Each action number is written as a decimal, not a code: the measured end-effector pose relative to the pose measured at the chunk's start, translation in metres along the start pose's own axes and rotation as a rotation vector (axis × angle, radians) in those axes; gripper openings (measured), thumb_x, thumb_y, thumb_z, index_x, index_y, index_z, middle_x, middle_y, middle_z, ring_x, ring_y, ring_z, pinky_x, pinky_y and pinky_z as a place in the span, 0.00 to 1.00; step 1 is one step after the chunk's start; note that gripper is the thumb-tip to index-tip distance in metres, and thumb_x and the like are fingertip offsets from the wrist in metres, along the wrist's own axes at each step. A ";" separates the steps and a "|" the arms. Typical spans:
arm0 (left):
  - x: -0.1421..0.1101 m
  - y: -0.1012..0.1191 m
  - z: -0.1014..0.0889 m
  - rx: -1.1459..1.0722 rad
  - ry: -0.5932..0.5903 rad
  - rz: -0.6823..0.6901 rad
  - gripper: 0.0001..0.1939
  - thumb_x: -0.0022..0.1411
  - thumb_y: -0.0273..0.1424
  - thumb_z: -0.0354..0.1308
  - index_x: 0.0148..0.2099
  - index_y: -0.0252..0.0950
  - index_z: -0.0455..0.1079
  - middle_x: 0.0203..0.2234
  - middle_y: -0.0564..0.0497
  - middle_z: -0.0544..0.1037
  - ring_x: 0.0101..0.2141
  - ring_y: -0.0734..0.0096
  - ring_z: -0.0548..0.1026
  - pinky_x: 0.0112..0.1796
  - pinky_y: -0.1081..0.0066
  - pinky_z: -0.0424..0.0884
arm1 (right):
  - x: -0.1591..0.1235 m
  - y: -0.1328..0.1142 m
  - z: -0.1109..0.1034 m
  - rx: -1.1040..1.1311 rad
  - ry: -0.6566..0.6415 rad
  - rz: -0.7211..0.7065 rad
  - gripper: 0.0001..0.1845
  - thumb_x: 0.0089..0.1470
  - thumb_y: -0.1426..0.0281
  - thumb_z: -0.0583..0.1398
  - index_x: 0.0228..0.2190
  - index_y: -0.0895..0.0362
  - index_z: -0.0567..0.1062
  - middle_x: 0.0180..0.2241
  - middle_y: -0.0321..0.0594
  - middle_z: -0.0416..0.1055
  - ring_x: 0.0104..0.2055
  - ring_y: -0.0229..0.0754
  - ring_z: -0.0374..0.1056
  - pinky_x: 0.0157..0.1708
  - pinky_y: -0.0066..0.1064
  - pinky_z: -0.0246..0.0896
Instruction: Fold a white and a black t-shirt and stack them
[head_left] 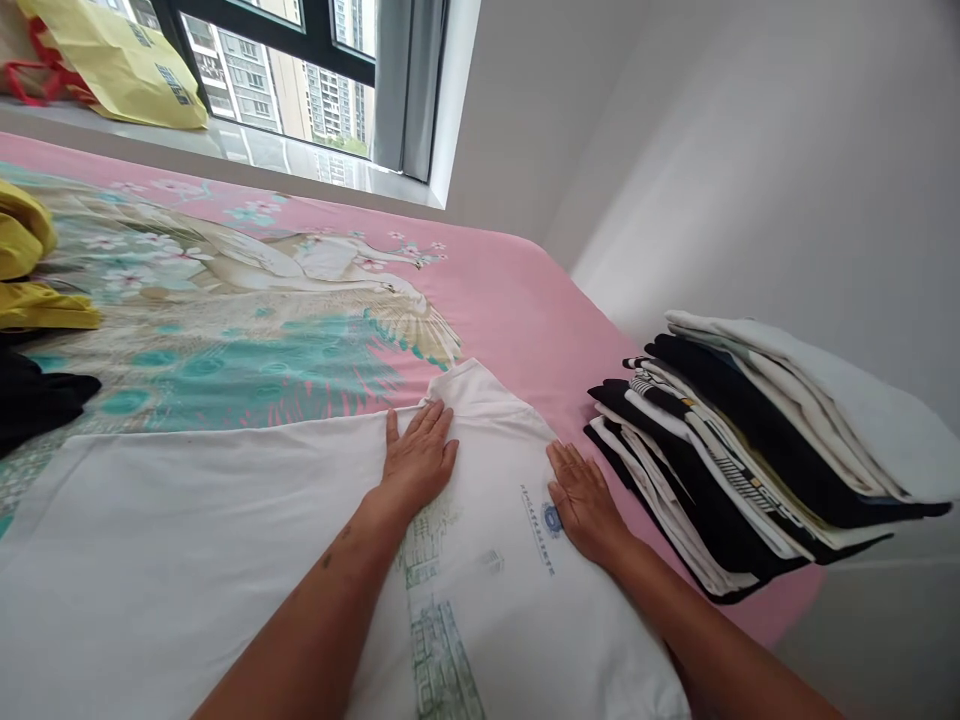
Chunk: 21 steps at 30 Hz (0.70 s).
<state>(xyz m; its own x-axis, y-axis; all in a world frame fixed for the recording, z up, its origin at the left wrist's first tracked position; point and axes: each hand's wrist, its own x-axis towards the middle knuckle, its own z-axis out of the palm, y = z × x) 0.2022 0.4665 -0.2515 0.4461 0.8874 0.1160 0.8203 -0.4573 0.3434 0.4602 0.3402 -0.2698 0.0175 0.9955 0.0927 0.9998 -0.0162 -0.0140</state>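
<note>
A white T-shirt (pixel 225 540) with a green building print and a small blue emblem lies spread on the bed, partly folded over at its far right. My left hand (pixel 420 452) rests palm down on the shirt near its far edge, fingers stretched out. Flat against the shirt's right side, close to the emblem, lies my right hand (pixel 586 500), its fingers extended. Neither hand grips the cloth. My forearms cover part of the print.
A stack of folded clothes (pixel 735 450) stands on the bed's right edge by the wall. Yellow garments (pixel 34 260) and a black garment (pixel 41 400) lie at the left on the patterned pink sheet (pixel 510 290). A yellow bag (pixel 120 65) sits on the windowsill (pixel 247 150).
</note>
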 end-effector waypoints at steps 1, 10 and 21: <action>0.000 0.000 -0.001 0.004 -0.006 0.000 0.27 0.65 0.38 0.38 0.64 0.40 0.52 0.63 0.51 0.53 0.63 0.61 0.49 0.59 0.45 0.29 | -0.001 0.003 0.000 0.007 0.008 -0.001 0.29 0.63 0.64 0.40 0.63 0.53 0.43 0.65 0.38 0.42 0.67 0.44 0.35 0.63 0.50 0.35; -0.013 0.022 -0.018 0.007 0.029 -0.070 0.24 0.65 0.36 0.42 0.62 0.40 0.56 0.62 0.47 0.55 0.62 0.64 0.51 0.59 0.46 0.30 | -0.002 -0.005 0.003 0.046 0.064 0.008 0.28 0.62 0.64 0.40 0.62 0.56 0.49 0.64 0.40 0.46 0.66 0.42 0.37 0.63 0.49 0.33; -0.166 -0.010 -0.054 0.101 -0.103 -0.040 0.31 0.62 0.51 0.42 0.64 0.47 0.50 0.64 0.49 0.52 0.63 0.63 0.48 0.58 0.45 0.31 | -0.009 0.001 0.017 0.018 0.111 0.014 0.28 0.61 0.62 0.40 0.61 0.57 0.54 0.63 0.41 0.50 0.65 0.44 0.41 0.61 0.48 0.38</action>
<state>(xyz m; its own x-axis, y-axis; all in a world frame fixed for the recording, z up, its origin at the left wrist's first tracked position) 0.1009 0.3273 -0.2242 0.4427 0.8967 0.0063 0.8675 -0.4300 0.2501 0.4612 0.3331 -0.2874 0.0337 0.9789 0.2016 0.9991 -0.0274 -0.0335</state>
